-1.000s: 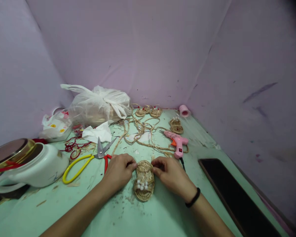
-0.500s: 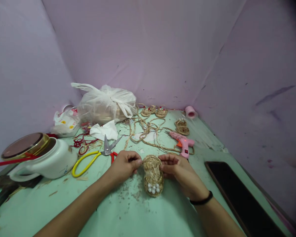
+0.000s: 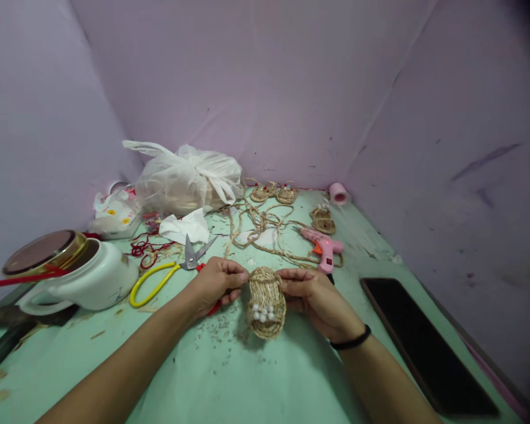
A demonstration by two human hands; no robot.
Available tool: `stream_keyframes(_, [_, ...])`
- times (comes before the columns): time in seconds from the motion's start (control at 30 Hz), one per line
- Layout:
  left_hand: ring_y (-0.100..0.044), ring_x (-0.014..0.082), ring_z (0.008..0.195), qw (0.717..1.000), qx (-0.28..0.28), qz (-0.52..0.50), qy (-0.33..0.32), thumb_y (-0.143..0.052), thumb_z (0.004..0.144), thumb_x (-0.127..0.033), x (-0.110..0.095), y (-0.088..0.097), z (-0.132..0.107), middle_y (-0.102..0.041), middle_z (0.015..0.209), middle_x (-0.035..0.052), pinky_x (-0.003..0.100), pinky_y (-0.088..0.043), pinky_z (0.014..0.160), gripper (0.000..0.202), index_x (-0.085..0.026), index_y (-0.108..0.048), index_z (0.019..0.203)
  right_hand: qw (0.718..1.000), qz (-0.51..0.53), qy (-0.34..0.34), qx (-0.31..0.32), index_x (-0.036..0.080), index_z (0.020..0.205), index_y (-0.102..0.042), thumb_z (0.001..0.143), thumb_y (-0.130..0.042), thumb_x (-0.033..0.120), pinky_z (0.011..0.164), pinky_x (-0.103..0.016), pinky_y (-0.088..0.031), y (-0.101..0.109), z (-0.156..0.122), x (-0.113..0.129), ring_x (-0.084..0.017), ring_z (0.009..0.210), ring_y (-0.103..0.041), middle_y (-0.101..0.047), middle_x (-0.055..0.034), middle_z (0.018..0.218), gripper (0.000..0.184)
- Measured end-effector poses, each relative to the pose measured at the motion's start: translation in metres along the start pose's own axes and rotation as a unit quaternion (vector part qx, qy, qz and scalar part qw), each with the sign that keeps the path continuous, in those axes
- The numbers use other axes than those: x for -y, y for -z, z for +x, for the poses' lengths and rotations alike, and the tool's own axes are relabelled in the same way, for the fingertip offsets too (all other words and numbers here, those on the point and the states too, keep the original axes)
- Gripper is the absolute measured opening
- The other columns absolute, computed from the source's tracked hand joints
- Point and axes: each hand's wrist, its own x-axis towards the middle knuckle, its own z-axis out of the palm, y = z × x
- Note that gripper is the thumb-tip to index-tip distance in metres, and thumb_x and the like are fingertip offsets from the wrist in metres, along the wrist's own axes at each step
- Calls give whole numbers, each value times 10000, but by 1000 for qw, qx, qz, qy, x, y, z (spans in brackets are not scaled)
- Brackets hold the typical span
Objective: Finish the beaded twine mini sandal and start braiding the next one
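A small slipper of coiled jute rope (image 3: pixel 265 288), with several white beads (image 3: pixel 264 312) across its strap, is held between my two hands just above the green tabletop. Its beaded end points toward me. My right hand (image 3: pixel 320 300), with a black band on the wrist, grips the slipper's right edge between thumb and fingers. At the upper left edge, my left hand (image 3: pixel 216 282) is closed in a pinch, its fingertips touching the rope. Scissors (image 3: pixel 159 280) with yellow and red handles lie open by my left hand, which partly covers them.
Beyond my right hand lies a pink glue gun (image 3: pixel 324 244), near another rope slipper (image 3: pixel 322 219). Loose jute rope (image 3: pixel 258 221) tangles at the back. A phone (image 3: pixel 424 341) is at right, a white teapot (image 3: pixel 101 277) at left, and a plastic bag (image 3: pixel 189 182) behind.
The slipper has tilted, so the opening beneath its beaded strap now shows. My left fingertips have come closer to its edge. The whole view has shifted slightly.
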Motion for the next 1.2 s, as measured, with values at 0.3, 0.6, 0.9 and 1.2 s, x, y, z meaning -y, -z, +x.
stream_keyframes(0.3, [-199,9,349,999,-14,-22,-29,-695,528,-355,-2,-3,0,-312,380,-94,203,-101,385,278,-120,-548,537,1000,-12,15,-16,146,666,-636,523,-692,105,548,-266,-508,0,1,-2,-131,548,-603,-637,5,588,159])
stream_keyframes(0.6, [-219,35,389,996,-59,32,-58,-657,543,-344,3,-6,1,-355,393,-77,210,-140,416,237,-130,-555,526,999,-35,11,-20,137,691,-610,537,-656,101,555,-267,-513,-3,1,-4,-119,541,-595,-619,9,586,165])
stream_keyframes(0.9, [-401,93,507,985,-64,133,-87,-597,568,-273,3,-8,-2,-522,494,-18,223,-294,506,162,-115,-612,536,984,-175,17,10,153,671,-637,537,-603,69,464,-227,-405,1,3,-12,-96,462,-496,-572,38,532,161])
stream_keyframes(1.2, [-401,101,507,975,-41,192,-101,-546,622,-290,-5,-13,-9,-502,497,-18,232,-303,504,190,-118,-608,573,845,-432,314,-9,178,902,-619,686,-648,294,555,-267,-429,-6,-16,-6,-125,600,-526,-592,-69,994,247])
